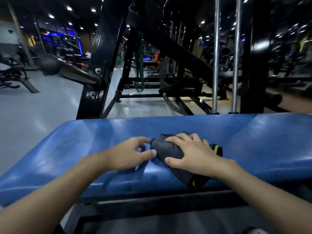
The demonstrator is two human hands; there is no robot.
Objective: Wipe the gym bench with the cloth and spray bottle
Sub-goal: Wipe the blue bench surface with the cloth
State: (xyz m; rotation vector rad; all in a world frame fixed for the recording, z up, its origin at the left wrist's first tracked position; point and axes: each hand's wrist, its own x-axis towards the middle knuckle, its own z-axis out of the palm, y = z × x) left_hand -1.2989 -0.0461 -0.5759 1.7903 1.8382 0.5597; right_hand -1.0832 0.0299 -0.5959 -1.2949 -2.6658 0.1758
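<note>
Bench [253,141] w/ cloth [167,149] under rt hand [194,154]; rack frame [101,65] behind.

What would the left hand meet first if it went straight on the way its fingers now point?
Most likely the dark cloth, lying just ahead on the blue bench under the right hand, though depth is unclear.

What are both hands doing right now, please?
Left hand: open, fingers loosely curled, holding nothing, beside the cloth.
Right hand: open, spread over the cloth, pressing it onto the bench.
</note>
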